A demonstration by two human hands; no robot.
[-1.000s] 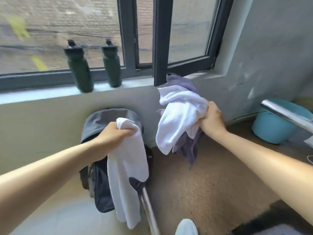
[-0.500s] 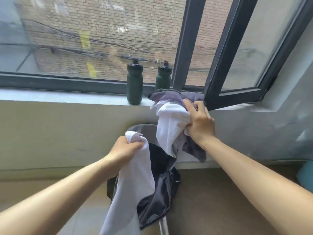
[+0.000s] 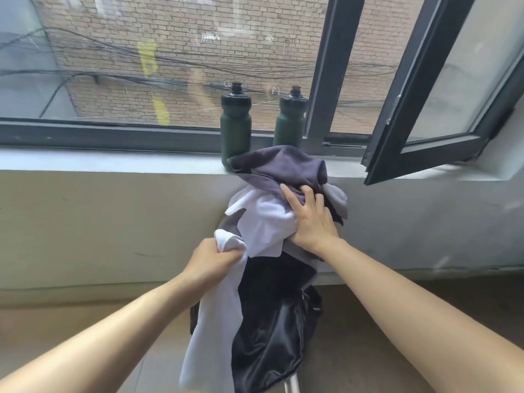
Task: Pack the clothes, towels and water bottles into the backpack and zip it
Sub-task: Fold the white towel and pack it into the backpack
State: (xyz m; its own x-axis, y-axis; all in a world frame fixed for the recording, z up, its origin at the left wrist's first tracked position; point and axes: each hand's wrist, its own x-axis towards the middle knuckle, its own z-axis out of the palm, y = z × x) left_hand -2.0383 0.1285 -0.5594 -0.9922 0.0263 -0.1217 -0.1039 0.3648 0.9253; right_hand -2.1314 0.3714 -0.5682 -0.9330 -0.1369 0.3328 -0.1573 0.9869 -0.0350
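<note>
Your left hand [image 3: 211,262] is clenched on a white terry towel [image 3: 215,307] hanging over the black nylon backpack [image 3: 272,321]. Your right hand [image 3: 310,219] clutches a purple-grey and white clothes bundle [image 3: 280,165] at the front edge of the grey windowsill [image 3: 113,161], just before two dark green plastic water bottles [image 3: 236,123].

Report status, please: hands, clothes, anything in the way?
Left hand grips hanging white towel. Right hand holds crumpled white-and-purple clothes bundle at windowsill. Shiny black backpack below, partly behind towel.

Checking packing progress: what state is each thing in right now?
Left hand, grips white towel.
Right hand, grips clothes bundle at sill edge.
Left water bottle, upright, capped.
Right water bottle, upright, capped.
Backpack, below clothes bundle, zip hidden.
Window, open.
</note>
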